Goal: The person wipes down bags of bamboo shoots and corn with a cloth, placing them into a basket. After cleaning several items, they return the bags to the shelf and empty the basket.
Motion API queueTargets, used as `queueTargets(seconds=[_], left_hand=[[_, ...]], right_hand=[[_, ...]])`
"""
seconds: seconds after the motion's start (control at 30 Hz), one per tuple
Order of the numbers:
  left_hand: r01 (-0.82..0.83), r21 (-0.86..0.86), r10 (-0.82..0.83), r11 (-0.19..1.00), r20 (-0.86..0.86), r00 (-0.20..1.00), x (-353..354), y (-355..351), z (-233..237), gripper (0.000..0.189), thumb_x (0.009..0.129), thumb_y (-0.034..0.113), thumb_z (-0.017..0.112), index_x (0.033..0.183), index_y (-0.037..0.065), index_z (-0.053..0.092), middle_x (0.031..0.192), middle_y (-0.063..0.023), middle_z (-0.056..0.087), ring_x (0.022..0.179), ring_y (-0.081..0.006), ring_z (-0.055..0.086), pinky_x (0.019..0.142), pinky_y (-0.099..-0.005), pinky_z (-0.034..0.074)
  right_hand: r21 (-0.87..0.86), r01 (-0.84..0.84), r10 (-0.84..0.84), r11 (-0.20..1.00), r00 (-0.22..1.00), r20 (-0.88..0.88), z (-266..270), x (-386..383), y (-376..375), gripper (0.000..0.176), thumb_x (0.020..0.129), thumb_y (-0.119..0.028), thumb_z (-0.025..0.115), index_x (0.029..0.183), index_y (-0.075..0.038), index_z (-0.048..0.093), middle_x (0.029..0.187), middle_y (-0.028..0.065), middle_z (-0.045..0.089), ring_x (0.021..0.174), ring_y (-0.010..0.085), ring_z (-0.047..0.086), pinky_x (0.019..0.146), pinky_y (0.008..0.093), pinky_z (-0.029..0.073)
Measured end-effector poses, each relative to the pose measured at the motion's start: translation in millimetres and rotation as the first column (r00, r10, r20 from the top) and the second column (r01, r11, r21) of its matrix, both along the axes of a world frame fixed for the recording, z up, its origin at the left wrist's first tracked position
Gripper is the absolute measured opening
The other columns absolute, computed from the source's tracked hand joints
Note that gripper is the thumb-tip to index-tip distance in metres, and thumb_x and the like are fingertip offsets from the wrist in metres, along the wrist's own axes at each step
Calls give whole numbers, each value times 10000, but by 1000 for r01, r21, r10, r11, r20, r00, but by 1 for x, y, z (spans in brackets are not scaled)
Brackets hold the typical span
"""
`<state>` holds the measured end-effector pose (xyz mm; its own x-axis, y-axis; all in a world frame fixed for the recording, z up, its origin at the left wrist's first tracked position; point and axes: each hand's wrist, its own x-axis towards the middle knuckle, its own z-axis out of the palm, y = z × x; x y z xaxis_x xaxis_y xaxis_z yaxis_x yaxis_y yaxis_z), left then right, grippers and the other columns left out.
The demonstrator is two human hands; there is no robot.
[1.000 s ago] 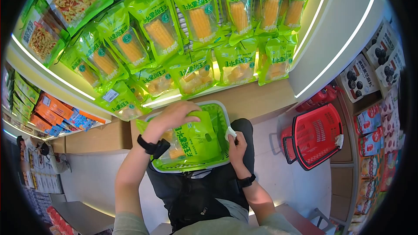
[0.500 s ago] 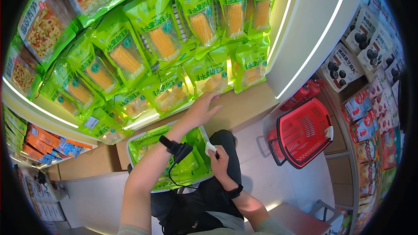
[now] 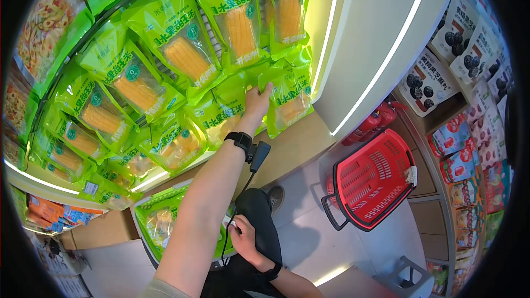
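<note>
My left hand (image 3: 258,101) reaches up to the lower row of the shelf. Its fingers close at the edges of two green corn bags, the bag of corn (image 3: 290,102) on the right and the bag (image 3: 218,111) on the left; the fingertips are partly hidden. A black strap with a small device circles this wrist, and a cable hangs from it. Down by my knee, my right hand (image 3: 243,237) is closed on a small white piece of paper (image 3: 227,221). Beneath my left forearm stands a basket (image 3: 141,232) with green bags inside, partly covered by the arm.
More bagged corn (image 3: 187,58) fills the upper shelf row. A red shopping basket (image 3: 375,187) with black handles stands on the floor to the right, near red fire extinguishers (image 3: 367,127). Shelves of packaged food (image 3: 425,85) line the far right. A grey stool (image 3: 406,276) is at lower right.
My left hand has moved up from in front of the shelf's lower edge to the bags and closed there. My right hand has lowered with the white paper. The view has shifted nearer the shelf.
</note>
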<state>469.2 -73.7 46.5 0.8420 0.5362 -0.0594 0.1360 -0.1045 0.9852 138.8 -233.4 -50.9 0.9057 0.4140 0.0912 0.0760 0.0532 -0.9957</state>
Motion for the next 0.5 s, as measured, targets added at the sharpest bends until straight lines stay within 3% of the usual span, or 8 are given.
queueTargets(seconds=[0.07, 0.1, 0.17, 0.2, 0.3, 0.43, 0.47, 0.5], left_hand=[[23, 87, -14, 996, -102, 995, 3, -4, -1, 362, 981, 334, 693, 1081, -13, 721, 953, -174, 743, 880, -214, 674, 792, -382, 507], [29, 93, -19, 995, -107, 994, 2, -7, -6, 362, 981, 334, 693, 1081, -13, 721, 953, -174, 743, 880, -214, 674, 792, -382, 507], [-21, 375, -51, 927, 181, 982, -4, -23, -14, 326, 995, 301, 680, 1037, -18, 727, 805, -177, 706, 729, -180, 630, 692, -363, 484], [-61, 286, -47, 956, 355, 934, -10, -36, -12, 298, 1002, 267, 671, 1048, -23, 725, 722, -151, 671, 598, -175, 540, 606, -360, 449], [33, 300, -109, 953, 240, 965, -26, -45, 3, 267, 1010, 230, 667, 1091, -16, 728, 794, -69, 723, 648, -104, 530, 619, -304, 447], [157, 409, -248, 899, 178, 952, -61, -59, 50, 264, 1014, 236, 660, 1100, -3, 731, 710, -74, 695, 584, -108, 491, 571, -300, 425], [134, 392, -227, 910, 203, 952, -75, -61, 58, 229, 1017, 218, 646, 1036, -2, 706, 641, -133, 581, 555, -173, 451, 543, -349, 396], [128, 389, -215, 912, 190, 958, -92, -59, 70, 229, 1017, 218, 646, 1036, -2, 706, 641, -133, 581, 555, -173, 451, 543, -349, 396]], right_hand=[[26, 8, -7, 1000, 1000, -20, 6, 4, 1, 122, 911, -4, 686, 1020, 48, 670, 937, 144, 652, 768, 260, 631, 674, 313, 497], [52, 10, -9, 999, 999, -34, 8, 6, 2, 125, 908, -3, 691, 1021, 47, 671, 936, 147, 652, 767, 260, 630, 669, 316, 497], [62, 18, -15, 998, 999, -46, 10, 8, 5, 128, 906, -9, 702, 1017, 50, 673, 919, 127, 644, 739, 217, 599, 662, 300, 479], [62, 20, -16, 998, 998, -55, 11, 8, 5, 133, 904, -14, 712, 1013, 53, 675, 902, 107, 636, 711, 174, 568, 655, 284, 461], [42, 39, -39, 998, 999, -18, 11, 7, 6, 136, 908, -20, 714, 1014, 56, 676, 900, 109, 638, 710, 171, 567, 653, 286, 465], [-9, 24, -24, 1000, 1000, -20, 13, 8, 5, 127, 910, -25, 712, 1007, 50, 681, 900, 102, 643, 719, 164, 576, 660, 281, 466], [15, 29, -29, 999, 999, -23, 14, 10, 6, 125, 912, -29, 709, 1007, 47, 682, 902, 101, 646, 725, 163, 582, 668, 279, 469], [39, 31, -30, 999, 999, -33, 14, 8, 5, 122, 915, -32, 706, 1007, 44, 682, 904, 99, 648, 732, 163, 589, 676, 278, 471]])
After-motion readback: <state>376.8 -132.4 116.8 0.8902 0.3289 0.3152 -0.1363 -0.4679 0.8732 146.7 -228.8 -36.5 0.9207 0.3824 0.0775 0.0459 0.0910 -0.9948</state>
